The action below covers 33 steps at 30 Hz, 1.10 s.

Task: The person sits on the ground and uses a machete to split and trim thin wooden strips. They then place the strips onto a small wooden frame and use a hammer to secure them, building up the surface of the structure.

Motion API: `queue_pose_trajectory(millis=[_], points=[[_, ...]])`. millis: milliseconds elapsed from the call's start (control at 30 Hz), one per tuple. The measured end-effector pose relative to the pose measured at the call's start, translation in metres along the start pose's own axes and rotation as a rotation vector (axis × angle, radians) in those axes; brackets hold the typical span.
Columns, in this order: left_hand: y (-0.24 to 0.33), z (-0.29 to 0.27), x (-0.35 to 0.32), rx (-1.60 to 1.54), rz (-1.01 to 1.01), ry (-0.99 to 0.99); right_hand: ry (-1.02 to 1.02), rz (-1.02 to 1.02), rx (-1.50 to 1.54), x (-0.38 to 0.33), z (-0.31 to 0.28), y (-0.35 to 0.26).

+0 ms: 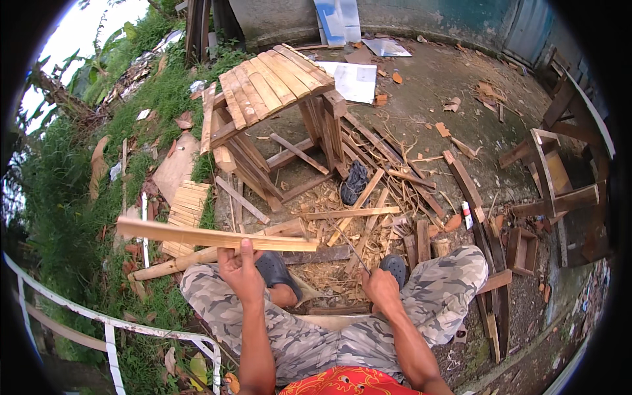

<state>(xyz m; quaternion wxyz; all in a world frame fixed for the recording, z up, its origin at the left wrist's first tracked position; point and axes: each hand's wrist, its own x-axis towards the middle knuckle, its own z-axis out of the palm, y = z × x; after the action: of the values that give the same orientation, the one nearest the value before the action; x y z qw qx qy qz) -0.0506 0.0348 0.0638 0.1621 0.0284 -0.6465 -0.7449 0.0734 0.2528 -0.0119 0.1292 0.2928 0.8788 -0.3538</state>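
Slatted wooden bench frame [276,85] is seen tipped on the concrete yard floor [421,85], toward its far left edge beside the grass. A 2nd wooden frame [550,174] sits at the floor's right edge. Loose slats, offcuts and shavings [368,217] are spread across the middle of the floor, in front of the feet.

Long wood slat [210,236] is held roughly level above the left knee, well clear of the ground. It is pinched by the left hand [240,270] at mid-length, thumb on the near face, fingers wrapped behind. A thin long blade [352,250] is gripped by the right hand [380,288], fist closed round the handle, tip pointing up and left toward the slat.

Judgement on the trimming in hand: cuts are best directed away from the left hand and knees, with the slat braced against the thigh and thin passes taken along the grain. Fingers should be kept behind the blade line.

Containers: 1 small open wooden box [523,249] is seen at the right, near the right knee. Contents cannot be made out; it looks empty.
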Motion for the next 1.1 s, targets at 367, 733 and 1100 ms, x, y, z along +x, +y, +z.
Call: queue_pose_trajectory(millis=[367,733,1100], points=[[-0.005,0.014,-0.031,0.019,-0.327,-0.459,0.297,-0.6,0.279,-0.021,-0.022,-0.039],[0.027,0.008,-0.057,0.078,-0.547,-0.622,0.521,-0.711,-0.087,0.0,-0.064,-0.052],[0.033,0.003,-0.055,0.257,-0.537,-0.647,0.535,-0.831,-0.193,0.023,-0.083,-0.054]])
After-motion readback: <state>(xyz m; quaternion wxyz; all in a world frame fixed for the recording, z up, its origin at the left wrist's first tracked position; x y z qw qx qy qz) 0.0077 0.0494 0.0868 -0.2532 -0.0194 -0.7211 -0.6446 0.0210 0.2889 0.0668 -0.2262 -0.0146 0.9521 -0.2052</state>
